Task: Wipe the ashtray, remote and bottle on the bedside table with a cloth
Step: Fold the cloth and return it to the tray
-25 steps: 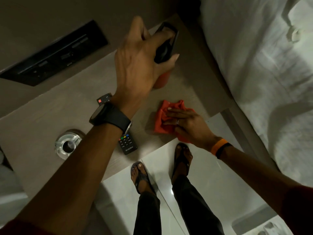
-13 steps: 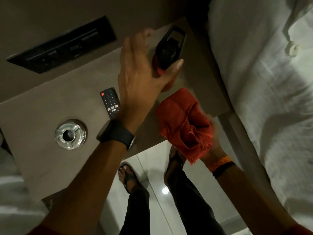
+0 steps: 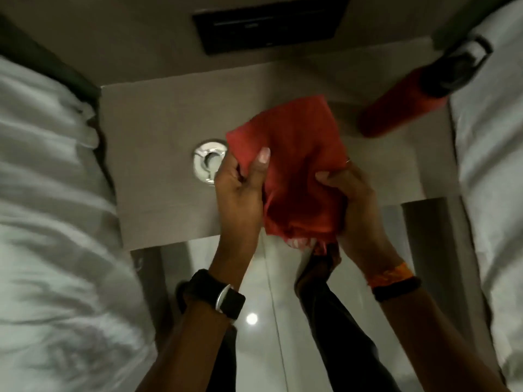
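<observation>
Both hands hold a red cloth (image 3: 297, 154) above the front of the bedside table (image 3: 158, 120). My left hand (image 3: 240, 190) pinches its left edge with the thumb on top. My right hand (image 3: 351, 199) bunches its lower right part. A shiny round ashtray (image 3: 206, 162) stands on the table just left of my left hand, partly covered by the cloth corner. The red bottle (image 3: 396, 106) with a black lid and loop handle stands at the table's far right, free of both hands. The remote is hidden, probably behind the cloth.
White bedding lies on both sides, a bed (image 3: 51, 222) at left and another bed (image 3: 492, 154) at right. A black switch panel (image 3: 268, 24) is set in the wall behind the table. My legs and sandalled feet stand on a glossy tiled floor (image 3: 254, 318) below.
My left hand let go of the bottle and came to the cloth. My right hand lifted the cloth off the table. The view swung left, so the bottle now stands at far right.
</observation>
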### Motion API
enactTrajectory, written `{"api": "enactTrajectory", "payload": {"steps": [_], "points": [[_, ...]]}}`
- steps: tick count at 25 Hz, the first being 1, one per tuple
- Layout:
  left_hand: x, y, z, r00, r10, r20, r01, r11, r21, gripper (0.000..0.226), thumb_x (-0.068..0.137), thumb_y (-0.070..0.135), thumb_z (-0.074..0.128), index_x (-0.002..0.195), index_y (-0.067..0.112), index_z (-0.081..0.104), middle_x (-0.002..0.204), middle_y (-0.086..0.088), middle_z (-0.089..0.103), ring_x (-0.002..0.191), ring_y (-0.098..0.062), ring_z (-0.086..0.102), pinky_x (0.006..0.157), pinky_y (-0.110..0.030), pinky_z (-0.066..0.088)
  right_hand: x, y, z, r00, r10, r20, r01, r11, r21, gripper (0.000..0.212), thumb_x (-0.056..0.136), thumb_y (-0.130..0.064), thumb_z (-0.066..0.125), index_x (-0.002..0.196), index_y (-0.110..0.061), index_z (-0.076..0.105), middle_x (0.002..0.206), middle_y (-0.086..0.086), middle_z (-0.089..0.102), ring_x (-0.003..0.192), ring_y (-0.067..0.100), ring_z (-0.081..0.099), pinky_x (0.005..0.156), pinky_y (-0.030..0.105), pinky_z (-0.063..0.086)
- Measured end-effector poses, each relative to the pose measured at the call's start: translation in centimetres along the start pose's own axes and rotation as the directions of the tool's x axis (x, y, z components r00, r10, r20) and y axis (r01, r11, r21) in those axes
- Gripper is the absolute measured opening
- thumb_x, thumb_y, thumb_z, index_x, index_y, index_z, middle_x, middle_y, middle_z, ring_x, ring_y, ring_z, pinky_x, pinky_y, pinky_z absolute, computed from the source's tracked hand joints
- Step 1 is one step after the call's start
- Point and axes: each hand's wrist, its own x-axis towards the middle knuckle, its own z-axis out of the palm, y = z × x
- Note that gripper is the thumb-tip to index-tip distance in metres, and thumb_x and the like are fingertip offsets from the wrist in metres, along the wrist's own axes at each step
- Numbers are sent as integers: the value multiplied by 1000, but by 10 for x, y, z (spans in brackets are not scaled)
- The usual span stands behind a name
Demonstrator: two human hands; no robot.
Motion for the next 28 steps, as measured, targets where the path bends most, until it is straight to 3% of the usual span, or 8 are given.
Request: {"api": "enactTrajectory", "payload": {"steps": [5,8,11,15,20,22,25,28], "points": [[-2,75,-160,962,271,28,-272,961,54,23,98,6,59,121,11,59,108,4,69,103,-5,69,86,-21,58,-22,-7,148,981,-186,51,192,954,-230,20,102,-16,49,101,-21,68,78,-14,74,71,1,68,68,17,54],[-8,119,-252,983,144,-110,-152,986,-72,51,89,30,71,133,13,54,112,3,73,109,-11,71,90,-27,59,-45,-7,245,970,-227,84,237,962,-138,18,99,-23,53,108,-29,68,100,-17,77,96,1,71,82,16,56],[-18,144,-331,991,-131,14,131,970,-205,62,90,61,61,135,19,58,124,-5,72,118,-23,68,105,-45,53,-62,-1,325,992,-117,47,117,993,5,26,86,-37,59,111,-37,66,121,-9,73,113,9,68,99,35,55],[-23,152,-413,977,-188,104,214,901,-378,34,97,36,61,129,23,63,128,-8,70,117,-30,68,98,-48,56,-69,22,409,984,10,178,-16,999,33,28,98,-21,56,123,-32,64,127,-4,71,116,17,68,105,49,53],[22,157,-482,1000,28,10,-27,998,-63,57,97,11,64,144,33,42,139,-8,61,119,-28,67,94,-46,60,-42,45,461,962,-3,275,77,964,-256,54,96,-9,63,146,-15,43,137,5,61,121,20,62,104,47,54],[39,140,-487,999,13,31,-22,950,312,66,97,8,63,152,22,30,148,-10,51,131,-28,56,110,-49,49,-30,57,468,951,-192,244,311,596,-740,63,91,-17,71,147,-10,42,140,10,53,121,22,57,106,41,51],[43,116,-481,997,22,75,-70,690,720,77,96,16,65,157,17,17,160,-9,32,143,-30,39,117,-38,36,-33,74,474,847,-435,306,354,31,-935,73,81,-29,79,145,-14,45,137,14,46,117,31,57,86,40,58],[34,106,-471,995,96,-18,-38,550,834,77,96,31,63,156,20,17,164,-12,19,145,-37,29,109,-56,41,-28,67,462,874,-408,265,308,43,-950,75,84,-43,75,148,-23,41,139,14,44,132,32,44,95,44,56]]}}
